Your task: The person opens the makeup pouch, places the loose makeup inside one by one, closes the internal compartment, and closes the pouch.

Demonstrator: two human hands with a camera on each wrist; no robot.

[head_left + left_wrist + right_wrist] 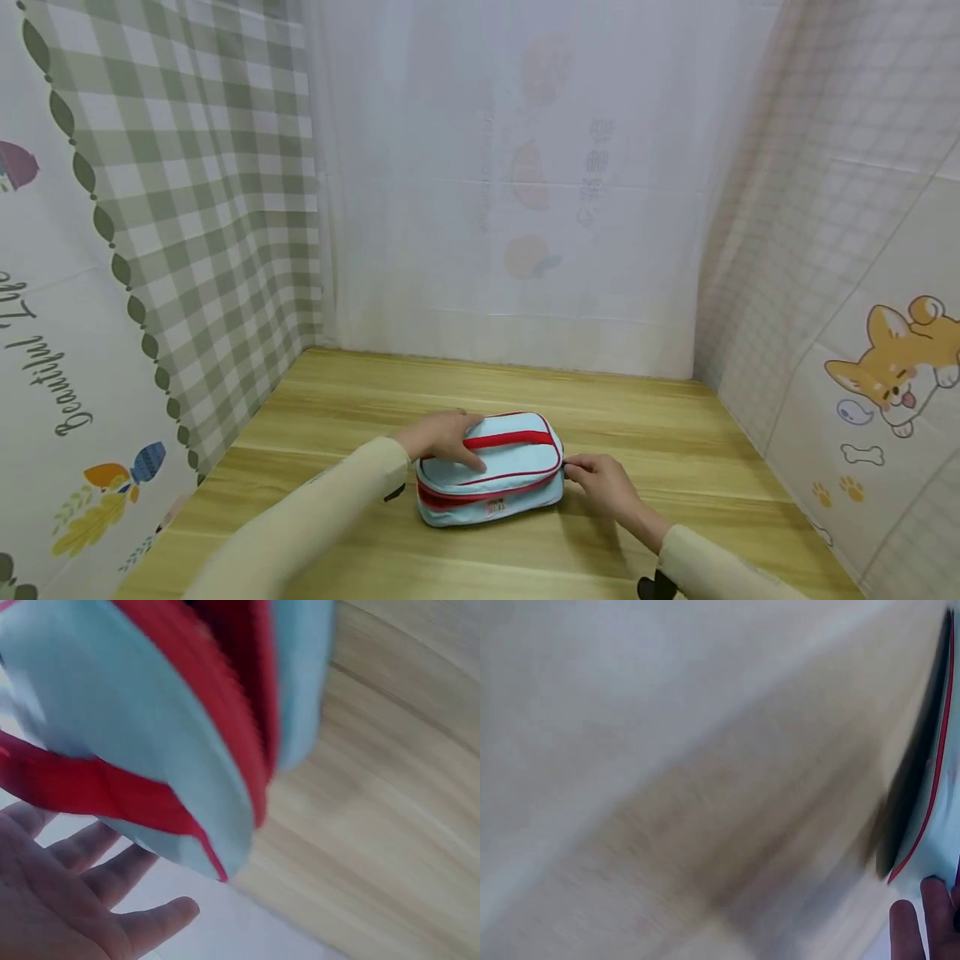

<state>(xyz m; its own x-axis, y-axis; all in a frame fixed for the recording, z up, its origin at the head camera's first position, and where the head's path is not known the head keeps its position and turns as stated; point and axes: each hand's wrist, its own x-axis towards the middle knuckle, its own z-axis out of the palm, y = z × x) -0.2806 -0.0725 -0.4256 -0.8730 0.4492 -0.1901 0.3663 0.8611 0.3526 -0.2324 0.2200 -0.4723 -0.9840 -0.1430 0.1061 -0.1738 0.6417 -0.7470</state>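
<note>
A light blue zip pouch (501,463) with red piping lies on the wooden table, its red handle strap (517,439) running across the top. The zipper gapes at the front left, and the left wrist view shows the dark red opening (238,645). My left hand (448,437) rests on the left end of the lid, fingers spread beside the strap. At the right end, my right hand (602,483) pinches a small dark zipper pull (566,464), mostly hidden by the fingertips. The right wrist view catches only some fingers (906,930) next to the pouch's edge.
Wood-grain table (660,433) surrounds the pouch. A green checked cloth (247,183) hangs at the left, a pale curtain (450,208) at the back, and a cloth with a cartoon dog (900,375) at the right.
</note>
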